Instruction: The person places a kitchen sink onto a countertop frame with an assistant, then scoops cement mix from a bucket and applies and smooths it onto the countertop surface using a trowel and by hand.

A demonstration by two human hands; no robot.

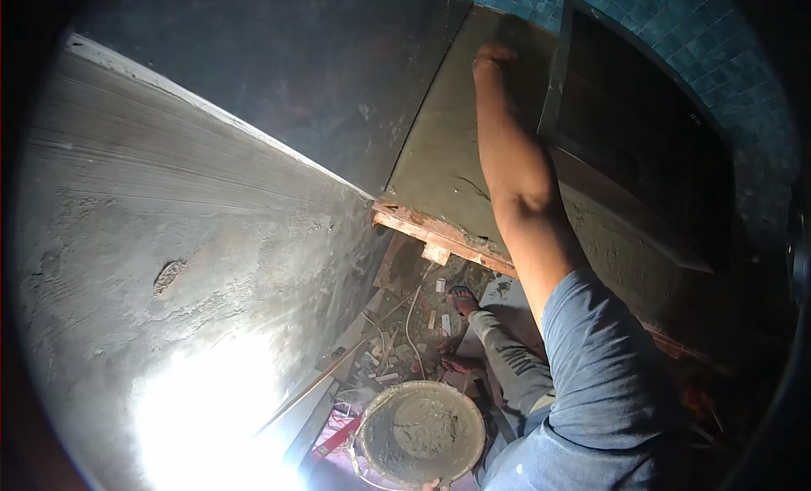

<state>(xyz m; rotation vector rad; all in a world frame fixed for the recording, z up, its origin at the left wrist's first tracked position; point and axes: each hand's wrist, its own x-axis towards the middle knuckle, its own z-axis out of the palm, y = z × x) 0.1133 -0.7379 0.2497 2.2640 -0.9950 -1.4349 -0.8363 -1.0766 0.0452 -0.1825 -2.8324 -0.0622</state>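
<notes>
My right arm is stretched far out over a counter surface (439, 145) coated with wet grey-brown mortar. At its far end my right hand (496, 54) is closed, low over the mortar near the tiled wall; what it grips is hidden in shadow. Down at the bottom edge, a few fingers of my left hand (431, 484) show over the rim of a bucket (473, 398). Wet mortar (427, 428) fills much of that bucket.
A dark slab (279, 77) adjoins the mortar on the left; a dark framed panel (642, 128) stands right. Blue tiles (676, 27) cover the far wall. A wooden edge board (448, 235) fronts the counter. Rubble (397, 343) lies below, beside a glaring light (220, 415).
</notes>
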